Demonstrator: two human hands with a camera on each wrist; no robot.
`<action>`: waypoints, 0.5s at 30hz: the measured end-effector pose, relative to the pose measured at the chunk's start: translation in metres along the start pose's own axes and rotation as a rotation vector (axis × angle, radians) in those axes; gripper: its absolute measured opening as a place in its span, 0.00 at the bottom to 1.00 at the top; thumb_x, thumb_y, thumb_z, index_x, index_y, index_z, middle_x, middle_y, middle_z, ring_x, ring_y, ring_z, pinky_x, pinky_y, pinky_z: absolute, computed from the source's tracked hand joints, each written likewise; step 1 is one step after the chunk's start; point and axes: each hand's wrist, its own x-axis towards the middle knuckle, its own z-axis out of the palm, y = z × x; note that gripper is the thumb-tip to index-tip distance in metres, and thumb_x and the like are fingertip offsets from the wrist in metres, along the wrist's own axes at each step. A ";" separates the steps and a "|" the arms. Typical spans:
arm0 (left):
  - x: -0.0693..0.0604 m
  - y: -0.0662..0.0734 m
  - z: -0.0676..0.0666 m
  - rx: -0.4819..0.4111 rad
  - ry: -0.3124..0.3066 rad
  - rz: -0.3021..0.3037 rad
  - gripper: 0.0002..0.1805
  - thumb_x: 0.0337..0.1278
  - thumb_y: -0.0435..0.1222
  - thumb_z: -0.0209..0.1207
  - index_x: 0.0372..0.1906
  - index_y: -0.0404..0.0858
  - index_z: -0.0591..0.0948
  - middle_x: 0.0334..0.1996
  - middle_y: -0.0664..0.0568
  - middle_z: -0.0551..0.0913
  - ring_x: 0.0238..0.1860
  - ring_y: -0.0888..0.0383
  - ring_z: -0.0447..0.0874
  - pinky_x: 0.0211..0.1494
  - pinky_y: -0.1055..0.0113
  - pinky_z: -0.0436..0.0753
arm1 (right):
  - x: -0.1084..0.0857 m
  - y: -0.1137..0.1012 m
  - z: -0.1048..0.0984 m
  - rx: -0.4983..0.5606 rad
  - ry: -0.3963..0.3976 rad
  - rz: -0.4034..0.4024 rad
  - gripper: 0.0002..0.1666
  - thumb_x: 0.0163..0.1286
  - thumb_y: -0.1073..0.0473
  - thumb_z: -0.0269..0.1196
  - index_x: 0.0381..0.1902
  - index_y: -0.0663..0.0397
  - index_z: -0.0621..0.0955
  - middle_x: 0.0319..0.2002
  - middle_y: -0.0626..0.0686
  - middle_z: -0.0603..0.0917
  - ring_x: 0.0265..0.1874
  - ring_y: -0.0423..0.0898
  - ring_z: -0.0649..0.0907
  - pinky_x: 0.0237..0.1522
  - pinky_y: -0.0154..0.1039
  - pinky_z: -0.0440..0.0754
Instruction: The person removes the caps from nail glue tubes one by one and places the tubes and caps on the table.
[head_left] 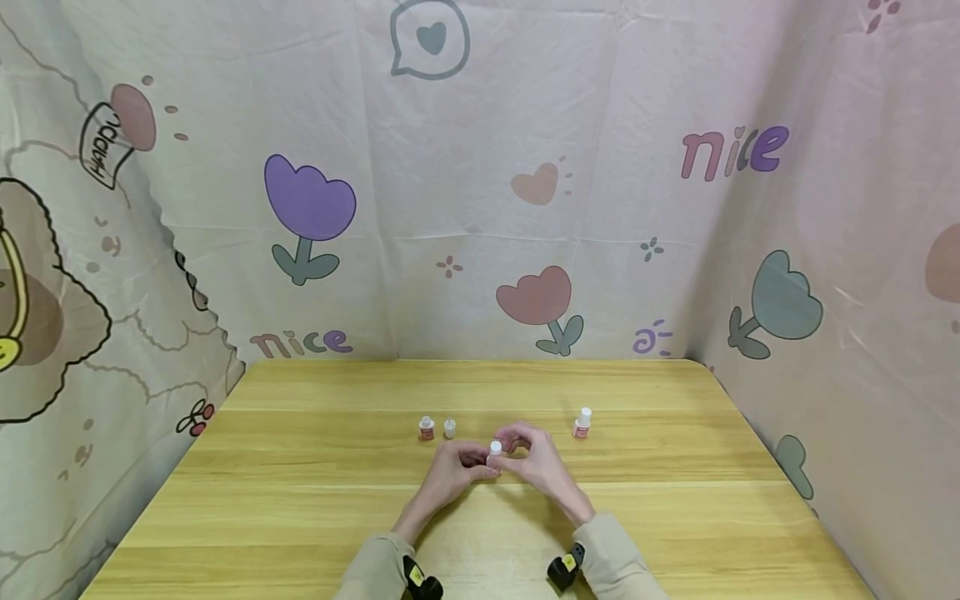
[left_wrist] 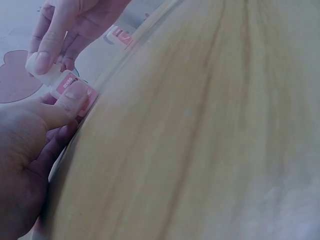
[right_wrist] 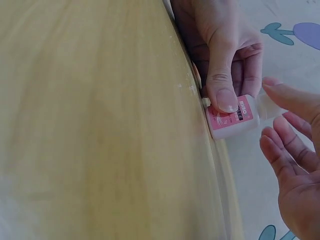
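Note:
A small white glue bottle (right_wrist: pixel 232 120) with a pink label is between the two hands, its white cap (head_left: pixel 496 447) on top in the head view. My left hand (head_left: pixel 452 473) grips the bottle's body, the thumb lying over the label in both wrist views. With the thumb and fingers of my right hand (head_left: pixel 536 461), I hold the white cap (left_wrist: pixel 44 69). Left of the hands stand a second glue bottle (head_left: pixel 427 430), without its tall cap, and a separate white cap (head_left: pixel 450 428). A third glue bottle (head_left: pixel 582 423), capped, stands to the right.
The wooden table (head_left: pixel 300 508) runs back to a patterned cloth (head_left: pixel 450 167) hanging behind it. Similar cloth hangs along the left and right sides. Black wrist cameras (head_left: pixel 566 568) sit on both sleeves.

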 end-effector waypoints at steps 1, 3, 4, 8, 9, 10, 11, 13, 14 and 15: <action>0.000 0.000 0.000 -0.002 -0.001 -0.003 0.08 0.49 0.32 0.74 0.37 0.37 0.89 0.32 0.43 0.91 0.30 0.63 0.88 0.35 0.73 0.85 | 0.000 0.000 0.000 0.000 0.005 -0.002 0.20 0.55 0.66 0.76 0.45 0.62 0.84 0.37 0.57 0.87 0.38 0.48 0.83 0.48 0.41 0.85; 0.000 0.000 0.000 -0.004 -0.006 -0.010 0.08 0.49 0.32 0.74 0.37 0.37 0.90 0.33 0.44 0.92 0.31 0.64 0.89 0.36 0.73 0.85 | 0.000 0.001 -0.001 0.008 0.011 -0.014 0.18 0.54 0.64 0.77 0.43 0.58 0.84 0.37 0.55 0.87 0.37 0.46 0.83 0.46 0.38 0.84; 0.000 0.000 0.000 -0.004 -0.007 -0.009 0.08 0.49 0.32 0.73 0.37 0.37 0.90 0.33 0.44 0.92 0.31 0.64 0.88 0.36 0.73 0.85 | 0.000 0.001 -0.001 0.016 0.013 -0.023 0.17 0.54 0.64 0.77 0.42 0.57 0.85 0.37 0.55 0.87 0.37 0.46 0.82 0.46 0.37 0.84; 0.001 0.002 0.000 -0.006 -0.015 -0.027 0.09 0.50 0.33 0.74 0.38 0.38 0.90 0.34 0.45 0.92 0.32 0.66 0.88 0.38 0.73 0.86 | 0.000 0.004 -0.001 0.046 0.014 -0.059 0.14 0.54 0.63 0.77 0.39 0.56 0.85 0.37 0.55 0.87 0.36 0.44 0.82 0.44 0.36 0.84; 0.001 0.002 0.000 -0.006 -0.016 -0.031 0.09 0.50 0.33 0.73 0.38 0.38 0.90 0.34 0.45 0.92 0.32 0.67 0.88 0.38 0.73 0.86 | 0.000 0.004 -0.001 0.046 0.012 -0.065 0.14 0.55 0.64 0.77 0.39 0.56 0.85 0.37 0.56 0.87 0.36 0.43 0.82 0.44 0.36 0.85; 0.001 0.003 0.000 -0.006 -0.016 -0.032 0.09 0.50 0.33 0.73 0.38 0.38 0.90 0.34 0.45 0.92 0.32 0.67 0.88 0.38 0.73 0.86 | 0.000 0.005 -0.001 0.047 0.009 -0.071 0.14 0.55 0.64 0.76 0.39 0.57 0.85 0.37 0.56 0.87 0.36 0.42 0.82 0.44 0.36 0.85; 0.001 0.003 0.000 -0.006 -0.018 -0.037 0.09 0.50 0.33 0.74 0.38 0.39 0.90 0.35 0.46 0.92 0.32 0.68 0.88 0.39 0.73 0.85 | 0.000 0.005 -0.001 0.050 0.007 -0.078 0.13 0.56 0.64 0.76 0.39 0.57 0.85 0.38 0.57 0.87 0.36 0.42 0.82 0.44 0.36 0.85; 0.001 0.003 0.000 -0.002 -0.019 -0.038 0.09 0.50 0.34 0.74 0.38 0.39 0.90 0.35 0.46 0.92 0.32 0.68 0.88 0.38 0.74 0.85 | 0.000 0.004 -0.001 0.058 0.000 -0.087 0.12 0.57 0.66 0.75 0.39 0.59 0.85 0.38 0.58 0.87 0.36 0.43 0.82 0.45 0.38 0.86; 0.001 0.003 0.000 0.000 -0.019 -0.036 0.09 0.50 0.34 0.74 0.38 0.39 0.90 0.34 0.46 0.92 0.32 0.68 0.88 0.38 0.74 0.85 | 0.000 0.004 -0.001 0.061 -0.005 -0.091 0.12 0.57 0.67 0.75 0.40 0.60 0.85 0.39 0.59 0.87 0.36 0.43 0.83 0.46 0.39 0.86; 0.001 0.003 0.000 0.002 -0.018 -0.033 0.09 0.50 0.34 0.74 0.38 0.39 0.90 0.34 0.46 0.92 0.32 0.68 0.88 0.38 0.74 0.85 | 0.000 0.004 -0.002 0.064 -0.010 -0.094 0.12 0.58 0.67 0.74 0.40 0.61 0.85 0.39 0.60 0.87 0.37 0.43 0.83 0.47 0.39 0.86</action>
